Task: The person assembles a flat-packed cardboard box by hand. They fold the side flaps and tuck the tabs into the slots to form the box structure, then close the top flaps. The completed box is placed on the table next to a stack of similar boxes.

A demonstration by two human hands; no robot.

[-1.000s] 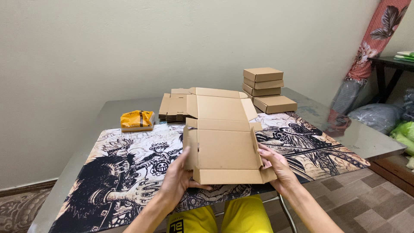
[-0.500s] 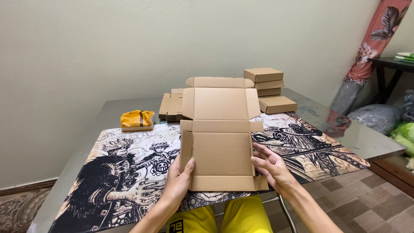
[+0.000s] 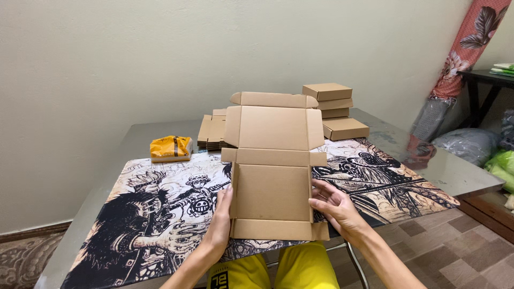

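Cardboard mailer box [image 3: 272, 176] half folded, held at its two sides above the near edge of the worktop [image 3: 134, 142]

Both hands work on the flat brown box blank: the left hand [image 3: 221, 219] presses with fingers together against the left side flap, and the right hand [image 3: 333, 206] has its fingers loosely spread and touches the right side flap, so neither hand really pinches anything. The lid panel stands up behind, and the front flap lies flat toward the person. I judge the step in hand is raising the side walls; the next move calls for keeping both walls upright while the front flap folds over them. On the printed mat [image 3: 160, 208] nothing else is touched; the flat blanks [image 3: 213, 130], the finished boxes [image 3: 334, 104] and the yellow packet [image 3: 171, 148] lie well apart behind
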